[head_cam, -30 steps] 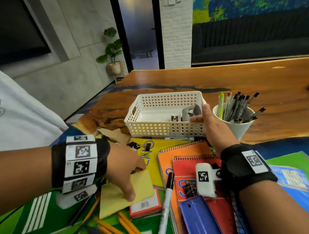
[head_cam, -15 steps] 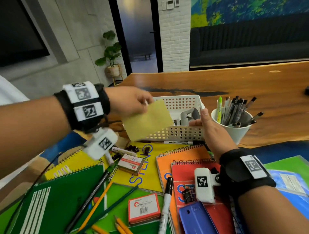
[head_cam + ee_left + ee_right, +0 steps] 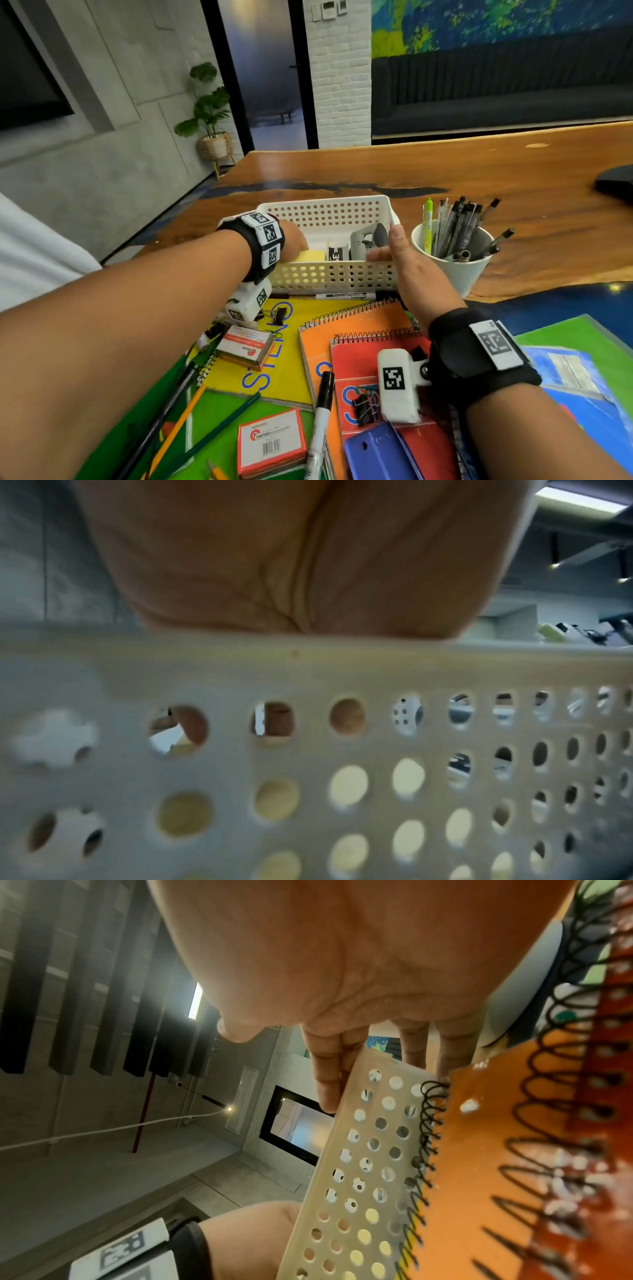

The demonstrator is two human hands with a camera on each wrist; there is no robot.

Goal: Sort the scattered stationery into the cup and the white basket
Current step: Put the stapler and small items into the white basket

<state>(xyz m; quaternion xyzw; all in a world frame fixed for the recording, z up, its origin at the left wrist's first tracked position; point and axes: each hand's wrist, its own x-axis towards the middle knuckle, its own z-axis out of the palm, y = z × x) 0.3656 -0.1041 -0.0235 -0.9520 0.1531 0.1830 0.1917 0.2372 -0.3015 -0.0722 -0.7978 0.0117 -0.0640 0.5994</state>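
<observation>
The white perforated basket (image 3: 335,277) stands mid-table with the white cup (image 3: 462,274), full of pens, to its right. My left hand (image 3: 298,243) reaches down into the basket's left half and holds a yellow sticky pad (image 3: 310,255). The pad shows yellow through the wall holes (image 3: 346,783). Its fingertips (image 3: 274,719) appear only through the top row of holes. My right hand (image 3: 385,246) presses straight fingers (image 3: 325,1085) against the basket's front right corner, thumb upright. A grey stapler (image 3: 363,243) and a small black-and-white box (image 3: 335,253) lie inside.
In front of the basket lie spiral notebooks (image 3: 359,329), a white marker (image 3: 346,295), a black-capped marker (image 3: 322,411), two staple boxes (image 3: 245,346) (image 3: 270,442), binder clips (image 3: 364,407), pencils (image 3: 178,428) and a blue case (image 3: 376,452). Bare wood lies behind the basket and cup.
My left hand lifted the yellow pad off the notebooks, carried it up and right, and lowered it into the basket. The right hand stayed on the basket corner.
</observation>
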